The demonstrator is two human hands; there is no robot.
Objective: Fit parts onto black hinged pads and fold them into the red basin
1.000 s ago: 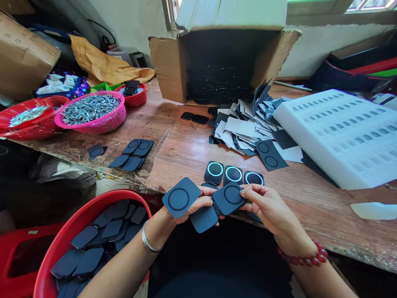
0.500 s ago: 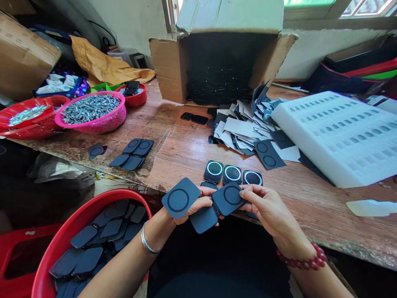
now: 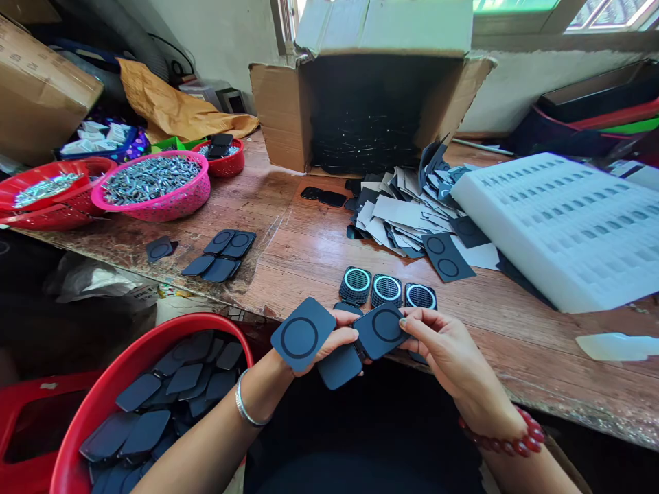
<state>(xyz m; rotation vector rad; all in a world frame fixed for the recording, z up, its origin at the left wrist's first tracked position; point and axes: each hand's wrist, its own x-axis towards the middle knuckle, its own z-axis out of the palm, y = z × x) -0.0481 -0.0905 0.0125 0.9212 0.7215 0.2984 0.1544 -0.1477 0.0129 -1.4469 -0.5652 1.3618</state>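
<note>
My left hand (image 3: 338, 339) is closed on a folding wireless charger, gripping it near the hinge. The charger shows a plain dark panel (image 3: 340, 367) below and a panel with a black ring (image 3: 379, 331) above it. A dark square with a ring (image 3: 303, 335) lies across the base of my left thumb; whether it joins the charger is hidden. My right hand (image 3: 440, 343) pinches the right edge of the ringed panel between thumb and fingers. Just beyond my hands, three charger pieces with white rings (image 3: 387, 289) lie in a row, their lower parts partly covered.
A red tub (image 3: 154, 334) of dark panels stands at lower left. On the bench are flat dark panels (image 3: 220, 257), a pink basket of metal parts (image 3: 154, 206), a cardboard box (image 3: 281, 113), a heap of cards (image 3: 396, 213) and a white foam tray (image 3: 515, 240).
Almost nothing differs. The ringed square and the charger have shifted very slightly to the right and down in the view; both hands keep their holds.
</note>
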